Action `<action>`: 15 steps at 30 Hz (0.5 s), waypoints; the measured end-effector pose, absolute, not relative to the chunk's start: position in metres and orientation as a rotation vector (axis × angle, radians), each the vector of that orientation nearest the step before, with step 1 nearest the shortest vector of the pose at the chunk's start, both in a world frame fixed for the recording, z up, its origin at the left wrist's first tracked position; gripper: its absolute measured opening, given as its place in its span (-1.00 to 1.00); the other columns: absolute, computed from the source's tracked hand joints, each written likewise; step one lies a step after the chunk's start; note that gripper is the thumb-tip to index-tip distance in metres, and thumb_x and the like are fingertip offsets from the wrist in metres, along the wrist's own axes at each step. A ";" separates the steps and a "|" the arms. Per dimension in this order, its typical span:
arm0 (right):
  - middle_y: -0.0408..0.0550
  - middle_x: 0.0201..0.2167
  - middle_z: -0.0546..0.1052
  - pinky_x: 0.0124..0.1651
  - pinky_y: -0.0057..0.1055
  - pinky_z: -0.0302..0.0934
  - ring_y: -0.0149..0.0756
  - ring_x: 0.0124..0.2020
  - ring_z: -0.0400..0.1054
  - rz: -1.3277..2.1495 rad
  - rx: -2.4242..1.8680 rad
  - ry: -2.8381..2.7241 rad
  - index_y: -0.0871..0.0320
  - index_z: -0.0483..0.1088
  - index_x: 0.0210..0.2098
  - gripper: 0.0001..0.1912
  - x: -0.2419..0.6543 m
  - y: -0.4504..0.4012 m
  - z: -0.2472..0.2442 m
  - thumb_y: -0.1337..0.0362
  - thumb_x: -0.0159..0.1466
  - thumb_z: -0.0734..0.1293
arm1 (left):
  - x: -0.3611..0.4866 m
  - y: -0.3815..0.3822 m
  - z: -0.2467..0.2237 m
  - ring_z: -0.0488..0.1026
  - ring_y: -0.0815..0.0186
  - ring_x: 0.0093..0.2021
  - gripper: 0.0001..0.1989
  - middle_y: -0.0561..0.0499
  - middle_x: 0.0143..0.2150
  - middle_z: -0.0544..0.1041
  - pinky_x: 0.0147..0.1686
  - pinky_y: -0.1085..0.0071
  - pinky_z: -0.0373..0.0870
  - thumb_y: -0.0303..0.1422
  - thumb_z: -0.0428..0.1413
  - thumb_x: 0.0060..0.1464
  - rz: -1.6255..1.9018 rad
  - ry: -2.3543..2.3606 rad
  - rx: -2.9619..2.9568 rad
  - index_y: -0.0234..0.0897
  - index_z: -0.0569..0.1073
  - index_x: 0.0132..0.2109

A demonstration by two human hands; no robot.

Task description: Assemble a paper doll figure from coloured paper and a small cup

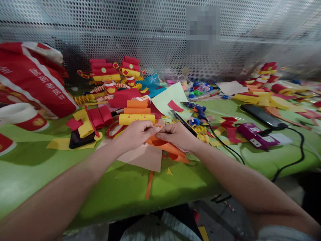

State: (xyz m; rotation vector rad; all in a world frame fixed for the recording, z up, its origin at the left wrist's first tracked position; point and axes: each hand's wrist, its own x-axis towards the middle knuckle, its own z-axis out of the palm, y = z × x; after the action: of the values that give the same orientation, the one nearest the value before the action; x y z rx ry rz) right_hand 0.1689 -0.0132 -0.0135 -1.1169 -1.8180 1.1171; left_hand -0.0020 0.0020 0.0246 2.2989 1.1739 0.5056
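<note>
Both my hands meet over the middle of the table, fingertips pinched together. My left hand (137, 133) and my right hand (177, 135) are closed on a curled piece of orange paper (167, 145), whose loose end hangs down to the right. Beneath them lies a light pink paper sheet (144, 159). Just behind my left hand is a yellow paper roll (136, 118) with a drawn face, with orange paper rolls (137, 107) behind it. Red-handled scissors (114, 130) lie partly hidden beside it. A dark pen-like tool (183, 123) rests behind my right hand.
Finished paper figures (105, 75) stand at the back against a perforated metal wall (150, 30). Paper cups (27, 117) and a red bag (37, 80) are at left. To the right are a glue gun (197, 108), a purple power strip (257, 135), a black phone (262, 115) and cords.
</note>
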 end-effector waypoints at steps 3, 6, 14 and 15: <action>-0.21 -0.64 0.29 -0.45 -0.48 0.07 -0.51 -0.57 0.12 1.141 -1.123 -1.794 0.23 0.40 -0.58 -0.75 0.169 -0.013 -0.015 0.17 0.08 0.30 | -0.001 0.001 0.025 0.16 0.46 -0.59 -0.68 0.13 -0.61 0.27 -0.57 0.52 0.07 -0.21 -0.09 0.11 0.511 1.192 2.321 -0.29 0.30 -0.51; -0.19 -0.61 0.35 -0.42 -0.47 0.12 -0.49 -0.55 0.17 1.174 -1.111 -1.782 0.21 0.41 -0.59 -0.76 0.169 -0.012 -0.016 0.16 0.07 0.31 | -0.001 -0.001 0.025 0.19 0.46 -0.57 -0.70 0.13 -0.59 0.31 -0.54 0.52 0.09 -0.25 -0.09 0.12 0.496 1.194 2.342 -0.29 0.31 -0.50; -0.14 -0.49 0.52 -0.29 -0.42 0.24 -0.43 -0.45 0.33 1.306 -1.065 -1.683 0.17 0.50 -0.49 -0.81 0.168 -0.010 -0.019 0.16 0.00 0.38 | -0.002 0.000 0.025 0.23 0.44 -0.55 -0.76 0.13 -0.56 0.35 -0.51 0.51 0.12 -0.28 -0.05 0.10 0.477 1.189 2.328 -0.28 0.32 -0.47; -0.14 -0.47 0.53 -0.27 -0.42 0.24 -0.43 -0.44 0.34 1.325 -1.056 -1.668 0.17 0.51 -0.48 -0.82 0.168 -0.010 -0.018 0.17 -0.01 0.39 | -0.002 0.000 0.025 0.23 0.44 -0.55 -0.76 0.13 -0.56 0.36 -0.50 0.51 0.13 -0.28 -0.05 0.10 0.476 1.183 2.324 -0.28 0.32 -0.47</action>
State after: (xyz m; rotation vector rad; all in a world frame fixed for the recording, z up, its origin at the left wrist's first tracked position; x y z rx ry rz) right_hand 0.1680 -0.0097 -0.0181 -1.0559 -1.6679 1.3249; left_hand -0.0021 -0.0001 0.0251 2.3236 1.1826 0.4761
